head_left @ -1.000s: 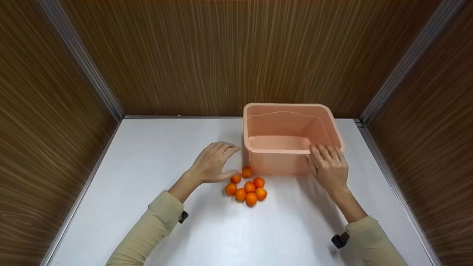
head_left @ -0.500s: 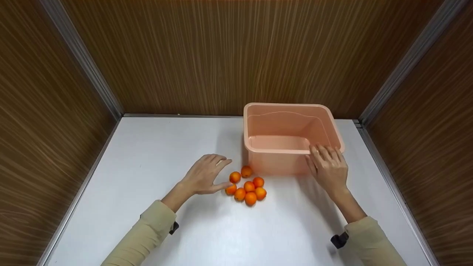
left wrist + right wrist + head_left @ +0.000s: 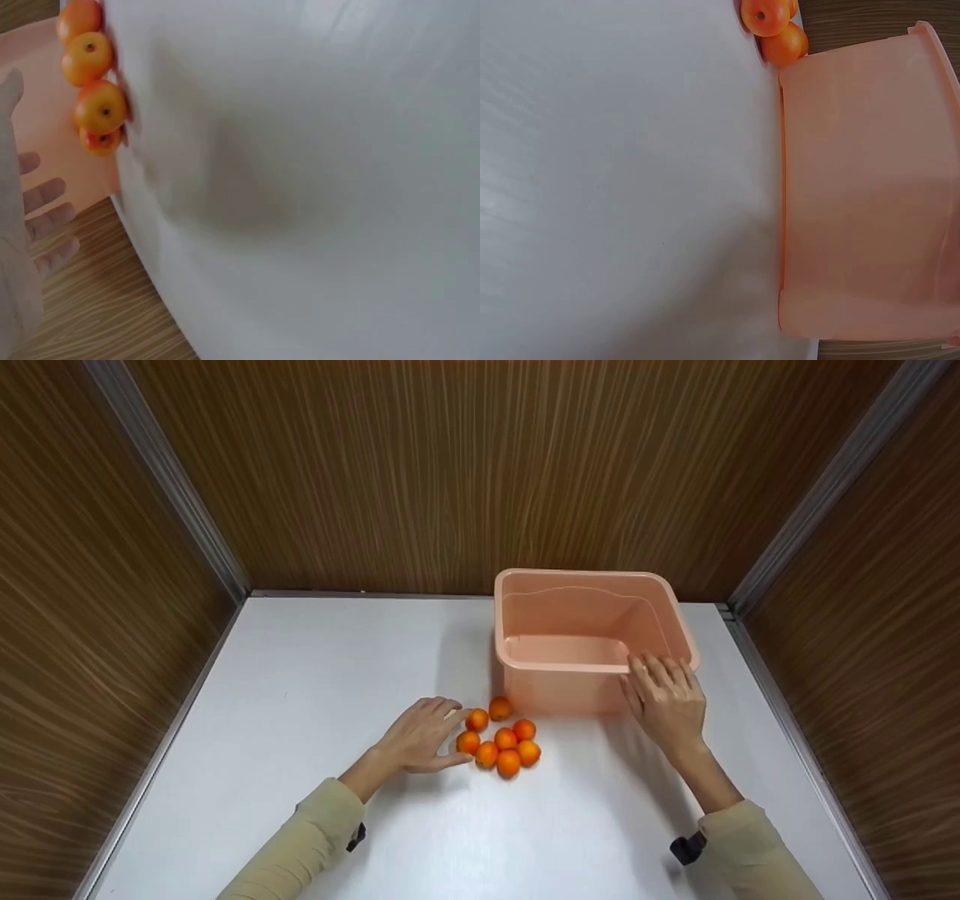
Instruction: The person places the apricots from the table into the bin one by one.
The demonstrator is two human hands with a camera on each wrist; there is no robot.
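Several small oranges (image 3: pixel 504 739) lie in a cluster on the white table (image 3: pixel 315 675), just in front of the left corner of an empty peach plastic bin (image 3: pixel 525 619). My left hand (image 3: pixel 420 735) lies on the table at the cluster's left side, fingers relaxed and spread. Its thumb and fingers bracket the leftmost orange (image 3: pixel 468 742) without closing on it. My right hand (image 3: pixel 664 697) rests with straight fingers on the bin's near right rim. The left wrist view shows the oranges (image 3: pixel 97 105) beyond my spread fingers (image 3: pixel 45 195). In the right wrist view are the bin's wall (image 3: pixel 870 195) and two oranges (image 3: pixel 772 26).
Brown wood-grain walls (image 3: pixel 450 472) close in the table at the back and on both sides, with metal strips (image 3: pixel 172 502) at the corners. The bin stands near the back right.
My left hand has drawn back toward me and lowered from beside the bin's corner to the left of the oranges. The right hand and the bin have stayed put.
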